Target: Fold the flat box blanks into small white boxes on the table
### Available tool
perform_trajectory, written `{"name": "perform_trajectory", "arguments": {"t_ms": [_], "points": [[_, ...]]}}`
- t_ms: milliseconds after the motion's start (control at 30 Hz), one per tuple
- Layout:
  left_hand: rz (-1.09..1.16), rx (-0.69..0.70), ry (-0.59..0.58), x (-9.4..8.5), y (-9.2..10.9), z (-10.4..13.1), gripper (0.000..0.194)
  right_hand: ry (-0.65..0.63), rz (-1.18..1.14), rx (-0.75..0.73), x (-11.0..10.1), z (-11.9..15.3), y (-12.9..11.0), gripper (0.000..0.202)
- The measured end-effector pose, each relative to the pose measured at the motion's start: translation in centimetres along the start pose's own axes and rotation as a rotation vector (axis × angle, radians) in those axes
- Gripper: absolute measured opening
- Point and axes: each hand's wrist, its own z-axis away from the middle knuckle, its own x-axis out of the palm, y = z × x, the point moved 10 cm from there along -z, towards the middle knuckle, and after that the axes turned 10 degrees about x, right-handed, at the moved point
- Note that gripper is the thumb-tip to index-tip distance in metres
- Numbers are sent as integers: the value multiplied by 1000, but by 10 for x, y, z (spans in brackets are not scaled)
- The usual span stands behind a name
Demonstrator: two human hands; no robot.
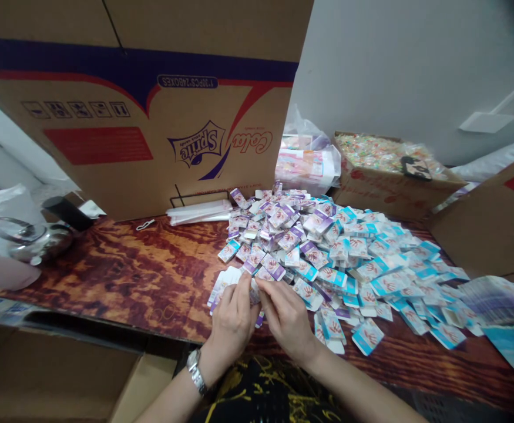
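Both hands meet over the front edge of the wooden table (151, 270). My left hand (234, 311), with a silver watch at its wrist, is closed on a small packet (254, 290), mostly covered by the fingers. Closed as well, my right hand (288, 317) pinches the same packet from the right side. Several flat white-and-purple packets (221, 285) lie beside and beneath my left hand. Behind and to the right spreads a large heap of small purple and blue packets (353, 252).
A large printed carton (133, 135) stands at the back left. Behind the heap is a box of wrapped candies (380, 182). Clear plastic sleeves (199, 212) lie by the carton. A metal kettle (40, 241) is at the left; flat card stacks (499, 299) lie at the right.
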Motion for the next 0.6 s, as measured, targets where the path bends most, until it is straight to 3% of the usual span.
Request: {"name": "perform_trajectory", "arguments": {"t_ms": [200,400,600], "points": [[4,4,-33,3,2,4,63,-92,-75,169,5,-4,18,26],[46,2,-45,6,3,2,61,-118,-119,159,3,-6,19,25],[49,31,-60,9,7,0,60,-132,-9,103,5,-7,15,29]]}}
